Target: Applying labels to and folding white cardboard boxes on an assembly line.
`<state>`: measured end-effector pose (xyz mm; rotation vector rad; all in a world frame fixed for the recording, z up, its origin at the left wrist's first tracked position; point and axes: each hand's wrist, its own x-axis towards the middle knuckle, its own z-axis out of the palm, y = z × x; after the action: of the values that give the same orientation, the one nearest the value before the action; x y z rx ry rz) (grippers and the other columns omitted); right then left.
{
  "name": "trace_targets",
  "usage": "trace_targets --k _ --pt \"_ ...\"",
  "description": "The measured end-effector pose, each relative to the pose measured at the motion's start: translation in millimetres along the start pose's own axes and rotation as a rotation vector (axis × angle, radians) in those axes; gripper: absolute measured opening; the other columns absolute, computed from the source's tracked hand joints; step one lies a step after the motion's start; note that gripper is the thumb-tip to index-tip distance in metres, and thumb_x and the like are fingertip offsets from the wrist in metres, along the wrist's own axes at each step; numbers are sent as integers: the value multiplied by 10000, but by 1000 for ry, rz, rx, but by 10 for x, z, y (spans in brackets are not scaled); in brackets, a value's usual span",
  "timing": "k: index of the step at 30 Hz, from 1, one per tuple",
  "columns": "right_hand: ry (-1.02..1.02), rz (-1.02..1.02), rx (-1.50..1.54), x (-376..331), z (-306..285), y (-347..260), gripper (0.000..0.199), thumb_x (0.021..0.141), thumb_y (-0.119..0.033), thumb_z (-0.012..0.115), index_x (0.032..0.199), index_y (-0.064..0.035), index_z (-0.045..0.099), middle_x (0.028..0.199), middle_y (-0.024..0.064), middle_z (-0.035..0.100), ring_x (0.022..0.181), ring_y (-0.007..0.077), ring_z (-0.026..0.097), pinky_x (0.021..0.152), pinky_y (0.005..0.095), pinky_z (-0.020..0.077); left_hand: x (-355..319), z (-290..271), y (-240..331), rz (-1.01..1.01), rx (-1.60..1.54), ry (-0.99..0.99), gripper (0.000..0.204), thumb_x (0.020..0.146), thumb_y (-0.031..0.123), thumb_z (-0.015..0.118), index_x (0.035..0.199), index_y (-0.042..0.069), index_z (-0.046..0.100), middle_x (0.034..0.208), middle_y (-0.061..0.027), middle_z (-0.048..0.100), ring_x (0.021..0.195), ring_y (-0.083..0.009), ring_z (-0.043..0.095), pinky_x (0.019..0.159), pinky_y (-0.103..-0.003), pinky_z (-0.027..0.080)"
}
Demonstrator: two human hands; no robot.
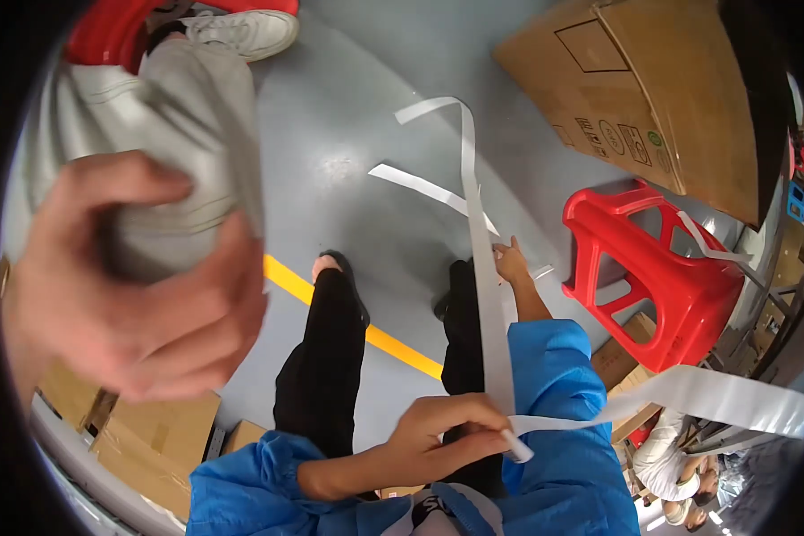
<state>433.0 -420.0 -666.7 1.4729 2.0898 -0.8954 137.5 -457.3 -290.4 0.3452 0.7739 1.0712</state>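
Note:
My left hand (pixel 429 438), in a blue sleeve, is closed in front of my body, with thumb and fingers pinching the end of a white strip (pixel 484 304). That flat strip rises past my right arm and bends over at its far end. Another wide white band (pixel 715 397) runs from the left hand to the right edge. My right hand (pixel 511 262) reaches forward, lower down, its fingers closed at the end of a second white strip (pixel 424 188). The strips partly hide the fingertips. A short pale piece (pixel 541 272) shows beside that hand.
At the left, a co-worker's blurred, curled hand (pixel 143 304) is very close, above grey trousers (pixel 188 116). A red stool (pixel 657 277) and large cardboard box (pixel 652 98) stand right. More boxes (pixel 156 438) lie lower left. A yellow line (pixel 402 350) crosses the floor.

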Motion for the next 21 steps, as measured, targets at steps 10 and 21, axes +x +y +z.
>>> trace_targets --k 10,21 --pt "-329 -310 617 -400 -2911 -1201 137 803 -153 664 825 -19 679 723 65 615 696 135 571 630 275 465 -96 532 417 -109 -1 -107 98 884 73 637 970 26 627 938 -153 693 795 -206 673 712 -270 513" --pt "997 -291 707 -77 -4820 -426 283 842 -76 591 1118 -13 610 1076 112 644 971 222 615 821 363 493 -168 1504 901 115 -15 -164 102 875 101 661 956 42 644 886 -90 678 718 -183 636 621 -225 465"
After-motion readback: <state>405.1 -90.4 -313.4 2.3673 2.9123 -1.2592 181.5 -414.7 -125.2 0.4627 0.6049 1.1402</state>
